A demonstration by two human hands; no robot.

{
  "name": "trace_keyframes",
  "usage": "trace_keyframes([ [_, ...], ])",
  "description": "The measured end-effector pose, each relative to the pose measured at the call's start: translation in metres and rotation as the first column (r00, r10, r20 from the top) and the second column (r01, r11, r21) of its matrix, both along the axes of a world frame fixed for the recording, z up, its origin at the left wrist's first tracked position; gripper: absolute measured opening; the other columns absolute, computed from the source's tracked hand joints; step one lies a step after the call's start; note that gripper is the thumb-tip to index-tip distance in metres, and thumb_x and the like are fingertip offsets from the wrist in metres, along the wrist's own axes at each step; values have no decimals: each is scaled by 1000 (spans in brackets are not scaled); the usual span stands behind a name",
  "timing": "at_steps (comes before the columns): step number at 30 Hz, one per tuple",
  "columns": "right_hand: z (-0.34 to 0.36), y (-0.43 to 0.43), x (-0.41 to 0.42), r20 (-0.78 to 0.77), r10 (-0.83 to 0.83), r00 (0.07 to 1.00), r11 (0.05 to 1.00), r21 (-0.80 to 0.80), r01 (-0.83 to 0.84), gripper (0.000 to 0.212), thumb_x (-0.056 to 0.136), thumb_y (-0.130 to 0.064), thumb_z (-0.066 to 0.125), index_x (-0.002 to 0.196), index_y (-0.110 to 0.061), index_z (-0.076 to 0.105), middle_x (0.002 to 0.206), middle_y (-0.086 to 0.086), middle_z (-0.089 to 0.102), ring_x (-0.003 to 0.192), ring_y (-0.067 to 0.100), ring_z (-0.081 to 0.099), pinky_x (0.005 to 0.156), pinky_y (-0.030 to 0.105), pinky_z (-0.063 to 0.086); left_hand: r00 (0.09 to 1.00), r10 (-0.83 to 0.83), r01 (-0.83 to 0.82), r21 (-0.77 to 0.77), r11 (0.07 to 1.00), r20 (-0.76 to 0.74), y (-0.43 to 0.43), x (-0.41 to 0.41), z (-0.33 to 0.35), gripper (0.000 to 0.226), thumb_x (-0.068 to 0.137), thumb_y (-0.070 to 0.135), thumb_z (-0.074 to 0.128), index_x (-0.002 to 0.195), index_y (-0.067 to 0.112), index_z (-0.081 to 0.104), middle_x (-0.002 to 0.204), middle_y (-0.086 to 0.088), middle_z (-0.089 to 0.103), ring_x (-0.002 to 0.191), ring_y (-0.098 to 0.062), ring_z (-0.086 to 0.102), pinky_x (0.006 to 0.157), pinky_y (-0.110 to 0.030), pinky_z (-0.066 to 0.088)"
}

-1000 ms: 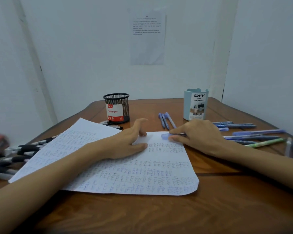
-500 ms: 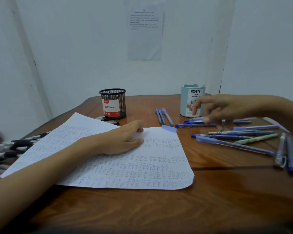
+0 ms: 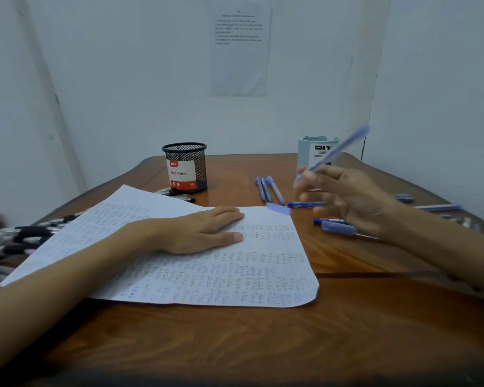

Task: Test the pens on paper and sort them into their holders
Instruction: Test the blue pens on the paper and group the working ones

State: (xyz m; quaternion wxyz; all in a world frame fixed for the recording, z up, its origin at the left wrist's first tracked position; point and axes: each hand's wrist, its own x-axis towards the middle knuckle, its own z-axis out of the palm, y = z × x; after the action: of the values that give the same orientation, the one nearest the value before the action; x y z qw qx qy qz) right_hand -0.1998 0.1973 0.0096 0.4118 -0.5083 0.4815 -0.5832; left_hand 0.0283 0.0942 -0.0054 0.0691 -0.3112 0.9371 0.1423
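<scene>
Since the frame before, the right hand (image 3: 352,199) has lifted a blue pen (image 3: 338,150) off the loose pile; it was empty then. Far left: black pens (image 3: 25,233) lying on the table (image 3: 263,344). Left hand (image 3: 201,233) flat on the written paper (image 3: 207,277), fingers straight, pressing down. Black mesh holder (image 3: 185,167) behind the paper. Blue cap (image 3: 278,209) at the paper's far right corner. Right hand pinches the pen, blurred, tilted up-right before the light blue organizer (image 3: 303,155). More blue pens (image 3: 337,227) lie beneath.
</scene>
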Motion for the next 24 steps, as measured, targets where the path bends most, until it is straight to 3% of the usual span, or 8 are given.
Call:
trace_keyframes([
  [4, -13, 9, 28, -129, 153, 980, 983, 125, -137, 16, 85, -22, 57, 85, -6, 60, 63, 5, 66, 47, 13, 58, 39, 19, 47, 1000, 10, -10, -15, 1000, 25, 1, 0, 0, 79, 77, 65, 19, 149, 35, 2, 155, 20, -4, 142, -3, 4, 107, -21, 2],
  [7, -17, 14, 38, -174, 311, 935, 941, 193, -277, 21, 70, -21, 64, 82, -6, 59, 68, 6, 69, 52, 14, 64, 43, 19, 50, 1000, -2, 3, -37, 999, 24, 0, 0, -1, 80, 77, 65, 19, 149, 33, 3, 155, 19, -2, 141, -3, 7, 106, -19, 4],
  [10, -17, 13, 37, -143, 291, 946, 947, 184, -263, 20, 62, -16, 69, 75, -6, 56, 66, 3, 68, 57, 13, 65, 48, 20, 53, 999, -7, 9, -50, 999, 33, -2, 0, -1, 78, 80, 64, 19, 149, 33, 3, 155, 20, -1, 141, -3, 8, 105, -18, 5],
  [13, -18, 12, 39, -95, 280, 955, 950, 168, -262, 15, 67, -15, 67, 72, -9, 54, 61, 3, 63, 53, 13, 63, 46, 20, 53, 999, -9, 12, -60, 998, 42, -2, 0, -2, 76, 81, 64, 19, 149, 34, 3, 155, 20, -1, 141, -3, 9, 106, -19, 5],
  [18, -18, 16, 44, -287, 294, 912, 955, 133, -266, 23, 69, -33, 64, 78, -12, 59, 63, 5, 65, 50, 15, 61, 38, 18, 45, 999, -7, 9, -62, 998, 47, -2, -1, -1, 75, 81, 63, 19, 148, 34, 3, 155, 20, 0, 141, -4, 9, 108, -20, 6],
  [21, -19, 17, 46, -330, 279, 902, 960, 109, -257, 20, 66, -30, 67, 66, -12, 59, 55, 1, 62, 48, 11, 58, 39, 17, 44, 999, -5, 8, -59, 998, 49, -1, 0, 0, 76, 80, 64, 19, 148, 35, 2, 155, 20, -1, 141, -3, 7, 109, -20, 5],
  [24, -21, 17, 47, -379, 201, 903, 980, 78, -185, 31, 60, -32, 68, 52, -8, 51, 41, -1, 52, 35, 7, 47, 37, 15, 41, 999, -5, 8, -64, 998, 47, 0, 0, 0, 77, 79, 64, 18, 149, 35, 3, 155, 20, -1, 141, -3, 7, 108, -20, 5],
])
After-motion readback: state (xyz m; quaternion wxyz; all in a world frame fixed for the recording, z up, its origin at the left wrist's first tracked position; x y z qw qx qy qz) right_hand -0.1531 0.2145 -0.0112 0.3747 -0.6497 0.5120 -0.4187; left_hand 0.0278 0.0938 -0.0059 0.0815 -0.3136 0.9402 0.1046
